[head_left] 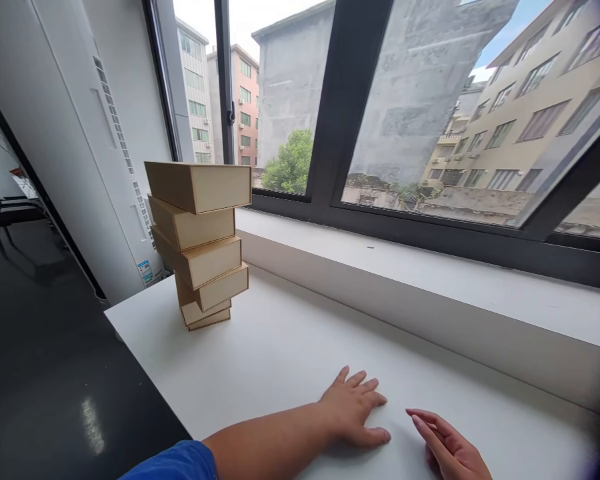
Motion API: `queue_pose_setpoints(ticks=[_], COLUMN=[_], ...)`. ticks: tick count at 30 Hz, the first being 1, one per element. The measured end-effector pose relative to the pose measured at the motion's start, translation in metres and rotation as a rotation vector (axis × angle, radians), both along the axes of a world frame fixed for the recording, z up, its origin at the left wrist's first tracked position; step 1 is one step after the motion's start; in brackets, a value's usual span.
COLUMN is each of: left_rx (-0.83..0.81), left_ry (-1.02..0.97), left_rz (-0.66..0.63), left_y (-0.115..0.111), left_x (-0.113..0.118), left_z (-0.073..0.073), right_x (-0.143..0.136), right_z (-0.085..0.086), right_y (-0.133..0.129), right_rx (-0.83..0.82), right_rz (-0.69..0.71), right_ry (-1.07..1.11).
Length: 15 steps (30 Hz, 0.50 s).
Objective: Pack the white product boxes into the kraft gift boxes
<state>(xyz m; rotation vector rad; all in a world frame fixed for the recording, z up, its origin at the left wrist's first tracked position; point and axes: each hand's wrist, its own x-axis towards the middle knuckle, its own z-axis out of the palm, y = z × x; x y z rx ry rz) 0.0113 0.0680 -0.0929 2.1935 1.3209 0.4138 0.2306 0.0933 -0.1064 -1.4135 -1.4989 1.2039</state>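
Observation:
My left hand [354, 408] lies palm down on the white table [280, 360], its fingers spread and nothing in it. To its right, near the bottom edge of the view, my right hand [447, 445] is held sideways. Its thumb rests close against the forefinger, the other fingers curl in behind, and no object shows between them. Farther off at the left end of the table rises a stack of several tan boxes [207, 227], each turned at a slightly different angle. Neither hand touches the stack.
Behind the table runs a white window ledge [430, 273] below dark-framed windows [350, 100]. A tall white air conditioner [80, 133] stands beyond the table's left end. On the dark floor [55, 373] farther left is a black chair [13, 213].

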Motion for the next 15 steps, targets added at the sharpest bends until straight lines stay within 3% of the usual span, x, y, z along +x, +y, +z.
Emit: queue_pose_setpoints(ticks=[5, 15], left_rx=[0.0, 0.004], left_ry=[0.014, 0.02], left_rz=[0.002, 0.012], left_y=[0.002, 0.001], left_x=[0.001, 0.003], left_z=[-0.004, 0.0], right_x=[-0.01, -0.01], right_z=[0.011, 0.013], right_y=[-0.011, -0.011], right_rx=[0.027, 0.043], right_rz=[-0.037, -0.064], right_ry=[0.024, 0.039])
